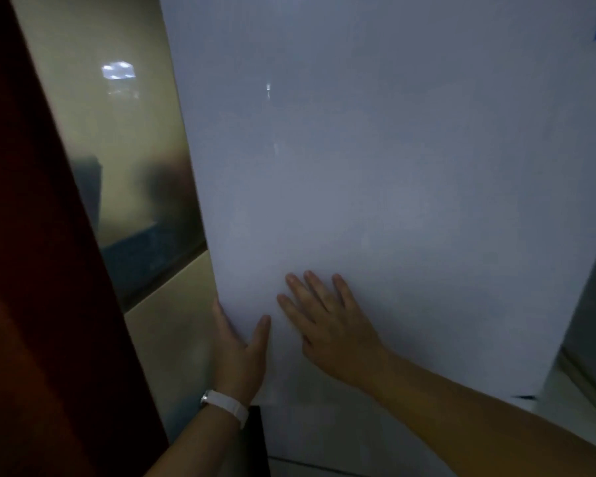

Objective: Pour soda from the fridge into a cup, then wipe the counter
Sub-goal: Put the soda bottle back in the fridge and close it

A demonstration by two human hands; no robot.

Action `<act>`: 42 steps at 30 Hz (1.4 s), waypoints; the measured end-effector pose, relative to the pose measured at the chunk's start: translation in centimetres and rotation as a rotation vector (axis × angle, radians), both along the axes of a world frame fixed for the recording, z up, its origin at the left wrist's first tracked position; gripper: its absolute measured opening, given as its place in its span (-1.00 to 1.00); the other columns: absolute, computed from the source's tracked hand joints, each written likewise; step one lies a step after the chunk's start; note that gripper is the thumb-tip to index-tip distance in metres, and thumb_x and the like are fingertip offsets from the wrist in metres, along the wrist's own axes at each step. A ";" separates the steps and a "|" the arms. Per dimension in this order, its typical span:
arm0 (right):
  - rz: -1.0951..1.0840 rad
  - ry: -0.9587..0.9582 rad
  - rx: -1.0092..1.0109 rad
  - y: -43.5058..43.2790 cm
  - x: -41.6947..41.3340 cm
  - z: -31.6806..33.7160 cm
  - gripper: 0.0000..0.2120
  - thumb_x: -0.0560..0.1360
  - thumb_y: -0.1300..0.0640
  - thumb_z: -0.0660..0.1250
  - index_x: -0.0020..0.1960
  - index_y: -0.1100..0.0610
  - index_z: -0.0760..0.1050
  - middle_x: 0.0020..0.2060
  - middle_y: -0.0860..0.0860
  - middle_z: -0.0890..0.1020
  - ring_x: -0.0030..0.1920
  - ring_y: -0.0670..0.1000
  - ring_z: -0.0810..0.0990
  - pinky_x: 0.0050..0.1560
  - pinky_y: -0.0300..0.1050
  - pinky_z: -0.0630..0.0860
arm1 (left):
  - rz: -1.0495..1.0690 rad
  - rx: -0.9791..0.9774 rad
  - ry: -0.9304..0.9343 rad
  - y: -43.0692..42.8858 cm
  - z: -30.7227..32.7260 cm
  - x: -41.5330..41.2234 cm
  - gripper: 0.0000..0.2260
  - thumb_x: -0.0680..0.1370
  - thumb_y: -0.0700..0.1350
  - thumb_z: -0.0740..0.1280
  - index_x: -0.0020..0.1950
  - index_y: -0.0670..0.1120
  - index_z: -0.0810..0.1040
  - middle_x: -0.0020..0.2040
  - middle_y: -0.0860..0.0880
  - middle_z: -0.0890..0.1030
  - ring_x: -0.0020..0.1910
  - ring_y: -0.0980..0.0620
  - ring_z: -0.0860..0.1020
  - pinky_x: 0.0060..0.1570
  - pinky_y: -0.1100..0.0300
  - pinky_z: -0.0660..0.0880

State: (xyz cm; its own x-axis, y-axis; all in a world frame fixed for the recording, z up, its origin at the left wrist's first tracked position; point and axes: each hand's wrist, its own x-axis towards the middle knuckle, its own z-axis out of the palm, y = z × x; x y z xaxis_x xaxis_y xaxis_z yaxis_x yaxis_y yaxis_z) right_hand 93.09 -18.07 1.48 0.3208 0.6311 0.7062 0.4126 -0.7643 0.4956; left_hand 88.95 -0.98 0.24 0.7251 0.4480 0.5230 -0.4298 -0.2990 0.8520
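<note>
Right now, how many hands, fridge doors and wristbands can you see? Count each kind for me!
Hands: 2, the left hand curled on the door's edge, the right hand flat on its front
White fridge door: 1
White wristband: 1, on the left wrist
Total: 4

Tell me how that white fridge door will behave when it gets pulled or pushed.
The fridge door looks like a broad, flat, rigid panel, so it should swing as one piece rather than flex. Its smooth, faintly glossy face offers the flat right hand little grip; it may slide. The left hand, wrapped around the edge, probably gets the better purchase.
</note>
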 end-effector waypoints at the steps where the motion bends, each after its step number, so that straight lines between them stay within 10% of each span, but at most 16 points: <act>1: -0.001 -0.001 -0.007 0.0 0.5 0.0 -0.31 0.36 0.13 0.33 0.49 0.10 0.35 0.53 0.15 0.25 0.52 0.20 0.23 0.45 0.33 0.15 | 0.004 0.007 -0.002 0.0 0.0 0.6 -0.38 0.48 -0.22 0.46 0.43 0.04 0.24 0.25 0.08 0.49 0.13 0.22 0.53 0.09 0.38 0.44; 5: 0.001 0.007 -0.042 -0.2 2.7 0.0 -0.33 0.37 0.17 0.29 0.49 0.13 0.34 0.53 0.17 0.25 0.52 0.21 0.20 0.47 0.31 0.09 | -0.029 0.020 0.033 0.4 0.0 3.2 -0.43 0.49 -0.16 0.45 0.36 0.15 0.24 0.15 0.32 0.43 0.03 0.49 0.46 -0.02 0.36 0.41; 19: -0.014 0.005 -0.075 -0.4 8.1 -0.7 -0.33 0.38 0.06 0.25 0.49 0.13 0.34 0.54 0.15 0.23 0.53 0.20 0.19 0.53 0.24 -0.04 | -0.031 0.008 0.079 0.8 -0.8 9.9 -0.36 0.41 0.20 0.43 0.43 0.13 0.29 0.31 0.14 0.47 0.27 0.16 0.49 0.23 -0.07 0.50; 30: -0.041 0.125 -0.099 0.1 7.1 -0.4 -0.36 0.41 0.08 0.14 0.49 0.15 0.30 0.55 0.17 0.20 0.53 0.24 0.09 0.51 0.29 -0.20 | -0.121 -0.044 0.181 1.6 0.2 8.6 -0.48 0.49 -0.03 0.45 0.39 0.08 0.33 0.22 0.14 0.50 0.15 0.19 0.51 0.17 0.02 0.51; 35: -0.095 0.356 -0.061 0.1 4.0 1.4 -0.43 0.32 0.04 0.37 0.32 0.18 0.51 0.47 0.22 0.35 0.44 0.24 0.34 0.44 0.33 0.17 | -0.173 -0.032 0.216 1.6 1.1 5.2 -0.47 0.55 -0.07 0.41 0.47 -0.07 0.30 0.25 0.09 0.48 0.11 0.22 0.50 0.18 0.02 0.48; 38: -0.152 0.498 0.084 -0.5 0.4 1.6 -0.59 0.36 0.04 0.36 0.16 0.18 0.55 0.30 0.22 0.52 0.20 0.23 0.54 0.16 0.13 0.48 | -0.164 0.236 0.279 2.1 0.8 2.7 -0.41 0.44 0.06 0.35 0.43 -0.09 0.36 0.35 -0.06 0.44 0.26 -0.04 0.45 0.28 -0.07 0.42; 42: -0.343 0.883 0.220 -1.9 -5.0 1.0 -0.72 0.60 -0.01 0.15 0.08 0.19 0.48 0.04 0.12 0.54 -0.02 0.14 0.53 -0.16 -0.09 0.28 | -0.294 0.659 0.330 2.1 -0.8 -1.0 -0.52 0.44 0.01 0.27 0.31 -0.13 0.52 0.31 -0.10 0.53 0.27 -0.11 0.50 0.29 0.07 0.39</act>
State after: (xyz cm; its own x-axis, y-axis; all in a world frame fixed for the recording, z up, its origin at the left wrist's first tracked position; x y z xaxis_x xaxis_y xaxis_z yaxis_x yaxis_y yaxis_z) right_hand 88.12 -20.01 2.46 0.9337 0.2873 0.2136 0.3049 -0.9509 -0.0539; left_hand 87.98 1.16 -0.55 0.9295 -0.1131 0.3510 -0.3254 -0.6994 0.6364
